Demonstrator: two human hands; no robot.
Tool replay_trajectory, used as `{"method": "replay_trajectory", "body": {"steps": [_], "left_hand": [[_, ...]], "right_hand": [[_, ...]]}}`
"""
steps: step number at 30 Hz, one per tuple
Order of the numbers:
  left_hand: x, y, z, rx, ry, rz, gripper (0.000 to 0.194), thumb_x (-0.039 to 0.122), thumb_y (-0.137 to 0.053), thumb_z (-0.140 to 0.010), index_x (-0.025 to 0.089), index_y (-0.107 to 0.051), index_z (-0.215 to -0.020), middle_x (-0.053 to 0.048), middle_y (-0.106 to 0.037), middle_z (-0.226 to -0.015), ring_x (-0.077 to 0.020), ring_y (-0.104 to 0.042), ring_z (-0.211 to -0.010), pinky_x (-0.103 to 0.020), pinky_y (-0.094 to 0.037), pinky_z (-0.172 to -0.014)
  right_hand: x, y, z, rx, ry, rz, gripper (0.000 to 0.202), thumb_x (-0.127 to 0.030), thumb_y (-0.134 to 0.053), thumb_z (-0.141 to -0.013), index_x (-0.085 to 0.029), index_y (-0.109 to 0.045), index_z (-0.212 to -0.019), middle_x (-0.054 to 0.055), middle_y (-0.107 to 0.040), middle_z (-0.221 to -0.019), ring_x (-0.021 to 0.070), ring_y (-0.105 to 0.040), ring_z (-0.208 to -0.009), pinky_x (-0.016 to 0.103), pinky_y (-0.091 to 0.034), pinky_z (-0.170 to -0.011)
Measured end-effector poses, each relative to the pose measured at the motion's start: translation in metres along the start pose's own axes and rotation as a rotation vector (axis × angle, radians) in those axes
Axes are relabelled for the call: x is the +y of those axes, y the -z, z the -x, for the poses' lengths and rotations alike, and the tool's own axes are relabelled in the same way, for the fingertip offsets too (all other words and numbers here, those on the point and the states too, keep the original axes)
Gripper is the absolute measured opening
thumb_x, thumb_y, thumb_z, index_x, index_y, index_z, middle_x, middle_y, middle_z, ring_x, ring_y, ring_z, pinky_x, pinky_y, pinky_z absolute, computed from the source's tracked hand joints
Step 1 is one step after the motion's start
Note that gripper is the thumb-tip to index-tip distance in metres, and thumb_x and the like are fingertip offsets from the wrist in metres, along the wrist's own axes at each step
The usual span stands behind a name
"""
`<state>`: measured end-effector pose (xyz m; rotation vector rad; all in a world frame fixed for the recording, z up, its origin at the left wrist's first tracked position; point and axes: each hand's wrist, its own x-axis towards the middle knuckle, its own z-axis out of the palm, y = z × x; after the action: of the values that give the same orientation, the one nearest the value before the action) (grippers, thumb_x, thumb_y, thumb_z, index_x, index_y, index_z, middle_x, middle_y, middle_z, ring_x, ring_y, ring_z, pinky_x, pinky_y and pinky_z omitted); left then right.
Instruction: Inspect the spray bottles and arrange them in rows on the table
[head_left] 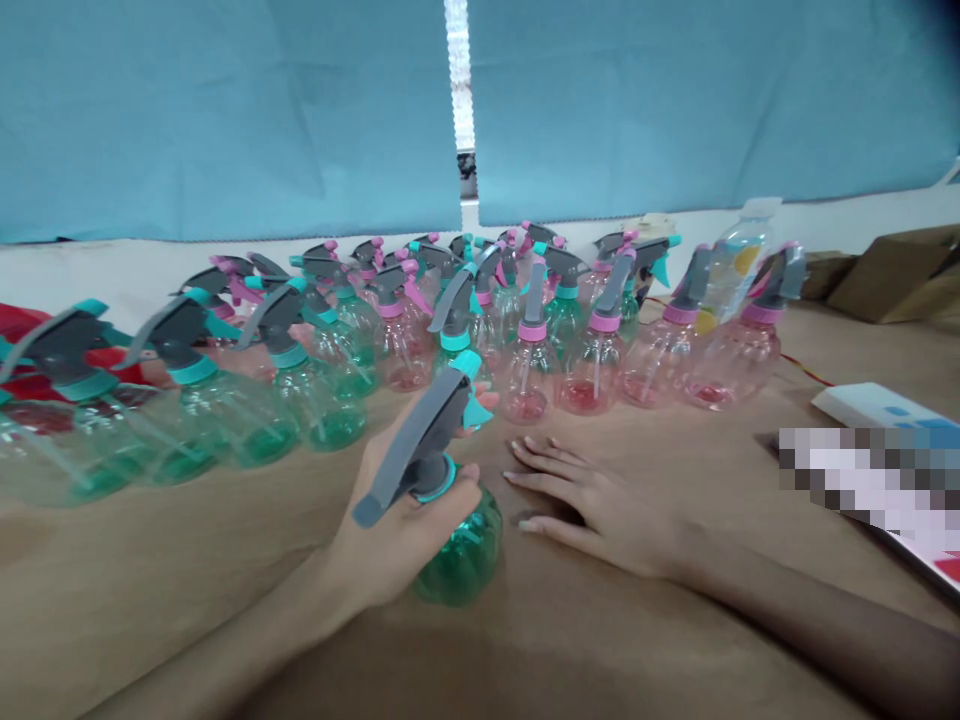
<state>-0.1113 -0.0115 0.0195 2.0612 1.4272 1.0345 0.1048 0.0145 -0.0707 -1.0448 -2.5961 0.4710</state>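
My left hand (405, 510) is wrapped round the neck of a green spray bottle (461, 555), which has a grey head and a turquoise trigger. The bottle is near the middle of the table, its head angled up and to the right. My right hand (592, 495) lies palm down on the tabletop to the right of it, fingers spread and holding nothing. Just beyond my right hand stand pink spray bottles (531, 385) with grey heads. To the left is a row of green spray bottles (334, 410) with turquoise collars.
More green and pink spray bottles crowd the back of the brown table (225, 590). A clear drink bottle (739, 250) and a cardboard box (900, 275) are at the back right. A white and blue box (885, 410) lies at right. Red material (26, 325) shows at far left.
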Motion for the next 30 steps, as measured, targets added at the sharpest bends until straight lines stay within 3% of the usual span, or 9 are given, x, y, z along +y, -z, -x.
{"method": "replay_trajectory", "body": {"steps": [6, 12, 17, 21, 25, 28, 30], "left_hand": [[-0.003, -0.003, 0.0, 0.06, 0.098, 0.05, 0.022, 0.032, -0.056, -0.074, 0.024, -0.061, -0.094, -0.003, -0.07, -0.092, -0.0243, -0.066, -0.09, -0.037, -0.052, -0.083], [-0.004, -0.003, 0.002, 0.1, 0.131, 0.057, 0.015, 0.035, -0.057, -0.072, 0.025, -0.062, -0.081, -0.002, -0.07, -0.085, -0.0245, -0.067, -0.08, -0.037, -0.055, -0.073], [-0.003, -0.005, 0.0, 0.13, 0.102, 0.01, 0.012, 0.036, -0.057, -0.074, 0.025, -0.061, -0.074, -0.001, -0.068, -0.075, -0.0232, -0.064, -0.071, -0.035, -0.053, -0.064], [-0.002, -0.008, -0.005, 0.139, 0.014, 0.019, 0.024, 0.04, -0.06, -0.077, 0.025, -0.061, -0.096, -0.002, -0.069, -0.087, -0.0239, -0.065, -0.079, -0.035, -0.052, -0.069], [-0.006, -0.006, -0.004, 0.129, -0.06, 0.003, 0.05, 0.042, -0.065, -0.077, 0.028, -0.05, -0.122, -0.002, -0.066, -0.102, -0.0258, -0.064, -0.089, -0.037, -0.051, -0.077], [-0.019, -0.001, 0.005, 0.102, -0.13, 0.043, 0.071, 0.043, -0.07, -0.074, 0.03, -0.038, -0.136, -0.005, -0.056, -0.127, -0.0295, -0.058, -0.107, -0.041, -0.048, -0.089], [-0.035, 0.005, 0.016, 0.088, -0.146, 0.104, 0.073, 0.045, -0.064, -0.08, 0.029, -0.029, -0.141, -0.008, -0.047, -0.137, -0.0304, -0.051, -0.118, -0.044, -0.043, -0.095]], "right_hand": [[0.0, -0.002, -0.001, 0.018, 0.016, 0.016, 0.057, -0.053, -0.039, -0.094, -0.019, -0.046, -0.139, 0.008, -0.033, -0.15, 0.0239, -0.026, -0.14, 0.048, -0.023, -0.115], [-0.003, 0.001, 0.002, 0.098, 0.024, -0.105, 0.055, -0.05, -0.047, -0.092, -0.018, -0.046, -0.137, 0.009, -0.045, -0.145, 0.0217, -0.038, -0.135, 0.045, -0.027, -0.114], [-0.024, 0.015, 0.002, 0.165, -0.025, -0.244, 0.067, -0.057, -0.058, -0.083, -0.021, -0.043, -0.137, 0.009, -0.05, -0.141, 0.0249, -0.048, -0.127, 0.045, -0.04, -0.104], [-0.055, 0.021, -0.011, 0.266, -0.049, -0.268, 0.076, -0.061, -0.066, -0.074, -0.022, -0.042, -0.135, 0.01, -0.059, -0.128, 0.0275, -0.056, -0.115, 0.044, -0.048, -0.092], [-0.082, 0.016, -0.029, 0.331, -0.062, -0.245, 0.062, -0.059, -0.069, -0.072, -0.018, -0.054, -0.115, 0.008, -0.065, -0.107, 0.026, -0.061, -0.1, 0.04, -0.051, -0.082], [-0.094, 0.013, -0.038, 0.335, -0.094, -0.19, 0.06, -0.055, -0.07, -0.072, -0.015, -0.053, -0.113, 0.01, -0.065, -0.101, 0.0276, -0.062, -0.096, 0.039, -0.051, -0.076], [-0.099, 0.011, -0.044, 0.334, -0.113, -0.177, 0.063, -0.055, -0.069, -0.073, -0.015, -0.049, -0.117, 0.011, -0.065, -0.105, 0.0289, -0.062, -0.099, 0.04, -0.051, -0.077]]}}
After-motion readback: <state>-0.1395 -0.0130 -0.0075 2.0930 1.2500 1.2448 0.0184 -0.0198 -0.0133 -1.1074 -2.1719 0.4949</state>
